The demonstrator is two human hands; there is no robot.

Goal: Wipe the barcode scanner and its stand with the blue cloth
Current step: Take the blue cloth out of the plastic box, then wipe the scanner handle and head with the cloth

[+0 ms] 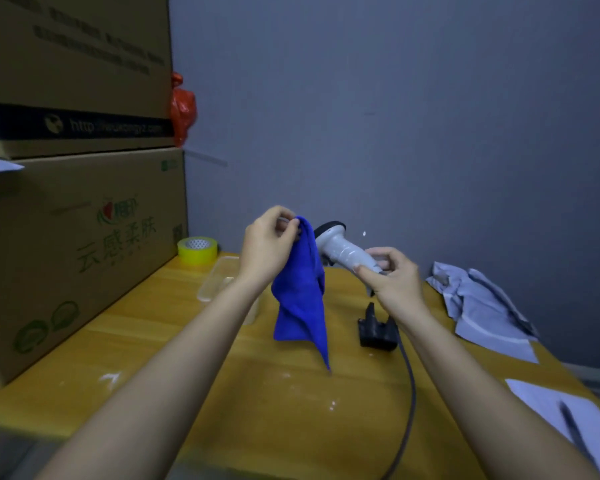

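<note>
Above table (187,341), right-hand fingers (378,253) pinch scanner handle (347,254); left holds cloth (302,292).

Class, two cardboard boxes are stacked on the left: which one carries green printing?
The lower cardboard box, resting on the wooden table; the upper cardboard box bears a black band instead.

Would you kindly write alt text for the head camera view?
A person's left hand holds a blue cloth against a scanner gripped by the right hand, above a wooden table. Its black stand sits below.
</note>
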